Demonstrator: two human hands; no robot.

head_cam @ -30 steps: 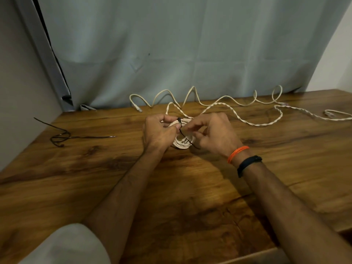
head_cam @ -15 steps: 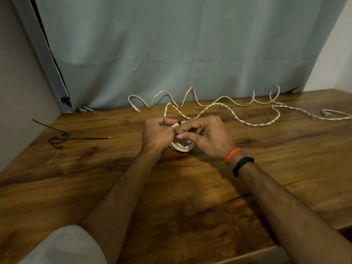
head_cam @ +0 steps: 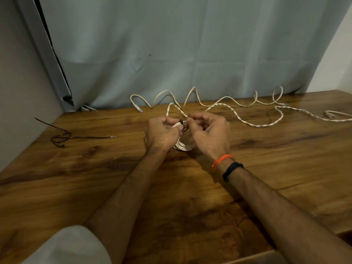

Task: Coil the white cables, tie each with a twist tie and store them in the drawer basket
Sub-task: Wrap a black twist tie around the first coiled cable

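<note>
Fingers point(head_cam: 176, 128) of the left hand point(head_cam: 162, 134) are curled round the coil point(head_cam: 183, 146), which is held upright on the table point(head_cam: 95, 178). A black tie point(head_cam: 183, 125) at the coil's top is pinched by the right hand point(head_cam: 209, 134). Behind the coil, two loose cables point(head_cam: 247, 122) are strewn along the curtain point(head_cam: 171, 54). Well left of the coil, spare ties point(head_cam: 62, 138) are seen.

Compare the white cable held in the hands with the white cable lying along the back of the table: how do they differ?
The held cable is wound into a tight coil; the back cable sprawls in loose waves. A dark twist tie wraps the held cable; the back cable has none. The left hand and right hand grip the held cable; the back cable lies untouched. Both are white.
</note>
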